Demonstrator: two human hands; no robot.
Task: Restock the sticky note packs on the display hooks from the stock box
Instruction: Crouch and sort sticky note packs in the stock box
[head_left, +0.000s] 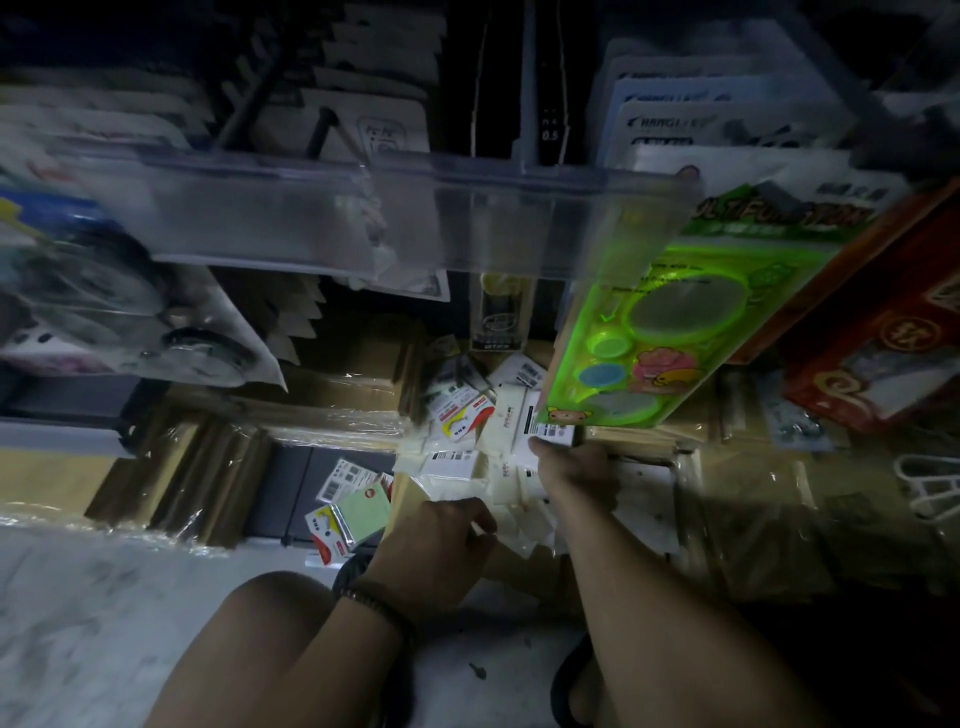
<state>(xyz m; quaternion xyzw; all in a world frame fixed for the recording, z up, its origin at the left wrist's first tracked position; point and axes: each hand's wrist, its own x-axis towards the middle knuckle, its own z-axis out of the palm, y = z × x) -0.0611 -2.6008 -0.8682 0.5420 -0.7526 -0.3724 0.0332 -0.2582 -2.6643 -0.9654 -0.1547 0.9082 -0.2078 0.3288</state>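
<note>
Many sticky note packs (457, 415) lie heaped at frame centre. Right hand (571, 467) pinches one white pack (553, 432) just below the green toy card (649, 322); left hand (436, 540) curled over heap, grip unclear.

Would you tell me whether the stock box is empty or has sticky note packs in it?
Not empty: many sticky note packs lie piled loose in the stock box, and the right hand pinches one.

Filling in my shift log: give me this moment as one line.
stage: picking stock | right hand: pinches white barcoded sticky note pack | left hand: among loose packs, grip unclear
</note>
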